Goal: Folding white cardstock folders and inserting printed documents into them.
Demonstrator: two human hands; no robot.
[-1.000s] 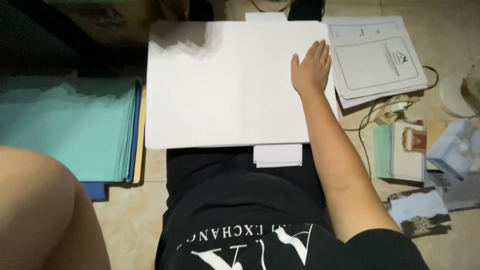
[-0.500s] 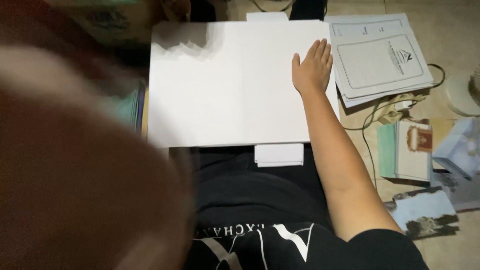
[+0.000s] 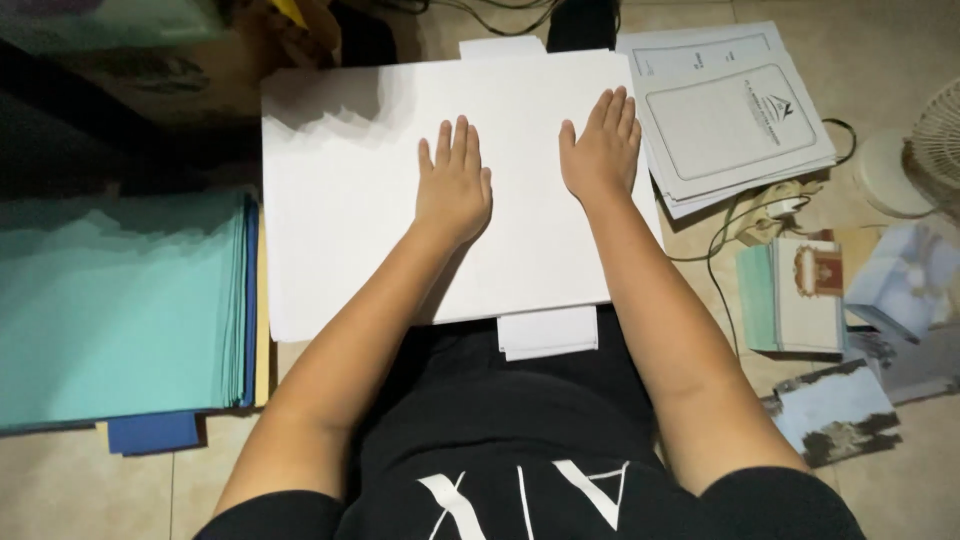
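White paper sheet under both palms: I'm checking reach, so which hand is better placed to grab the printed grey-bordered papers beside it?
Probably the right hand: it lies flat near the large white paper sheet's right edge, next to the printed grey-bordered papers. The left hand rests mid-sheet, farther away.

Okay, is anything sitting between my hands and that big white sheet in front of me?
Nothing visible. The left hand and the right hand both lie flat, palms down, directly on the large white sheet, fingers spread. No other thing sits on the sheet's top surface around the hands.
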